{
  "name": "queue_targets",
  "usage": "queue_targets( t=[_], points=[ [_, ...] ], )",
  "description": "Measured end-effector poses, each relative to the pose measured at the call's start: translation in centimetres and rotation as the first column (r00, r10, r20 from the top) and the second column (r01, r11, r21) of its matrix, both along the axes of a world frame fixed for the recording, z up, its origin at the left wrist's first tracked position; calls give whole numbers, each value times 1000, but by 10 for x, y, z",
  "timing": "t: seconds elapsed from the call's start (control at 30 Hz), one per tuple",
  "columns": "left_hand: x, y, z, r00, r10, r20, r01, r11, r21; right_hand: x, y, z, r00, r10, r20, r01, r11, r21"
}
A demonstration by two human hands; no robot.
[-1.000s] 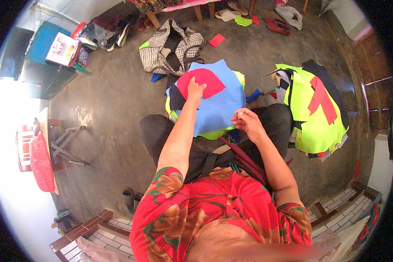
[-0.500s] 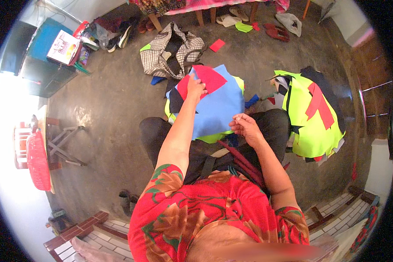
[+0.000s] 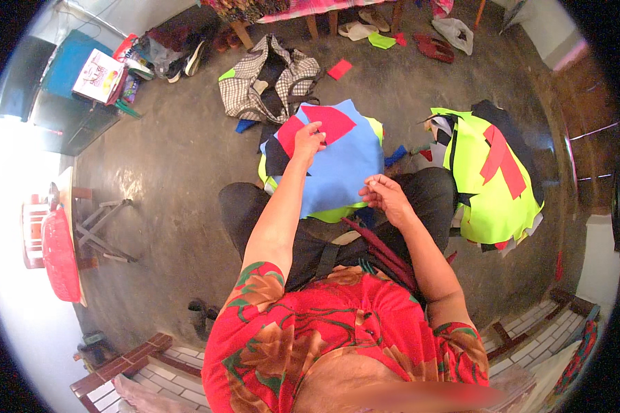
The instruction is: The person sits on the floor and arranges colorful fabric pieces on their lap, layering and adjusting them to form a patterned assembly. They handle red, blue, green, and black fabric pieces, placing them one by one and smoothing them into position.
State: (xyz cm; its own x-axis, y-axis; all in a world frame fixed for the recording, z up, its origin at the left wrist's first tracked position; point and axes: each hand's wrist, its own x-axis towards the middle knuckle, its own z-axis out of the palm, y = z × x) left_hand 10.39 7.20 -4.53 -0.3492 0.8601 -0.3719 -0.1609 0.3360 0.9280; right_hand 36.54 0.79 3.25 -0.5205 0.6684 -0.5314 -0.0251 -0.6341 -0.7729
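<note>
Matt blue cloth piece [image 3: 337,168]; rough, dull concrete floor [image 3: 179,172].

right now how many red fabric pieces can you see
3 clear ones: a red piece under the left hand on the lap stack, a red cross on the yellow-green pile at right, a small scrap on the floor by the checked bag. More may be hidden in the piles.

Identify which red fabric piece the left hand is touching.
The red piece atop the blue sheet on the lap, under the left hand; the red strips lie apart on the yellow-green pile.
</note>
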Motion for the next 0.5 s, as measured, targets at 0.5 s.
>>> queue_targets(
  t=[0.5],
  points=[
    [5,0,-10,971,167,171,-175,984,30,-1,0,-1,1000,3,24,-3,1000,-21]
  ],
)
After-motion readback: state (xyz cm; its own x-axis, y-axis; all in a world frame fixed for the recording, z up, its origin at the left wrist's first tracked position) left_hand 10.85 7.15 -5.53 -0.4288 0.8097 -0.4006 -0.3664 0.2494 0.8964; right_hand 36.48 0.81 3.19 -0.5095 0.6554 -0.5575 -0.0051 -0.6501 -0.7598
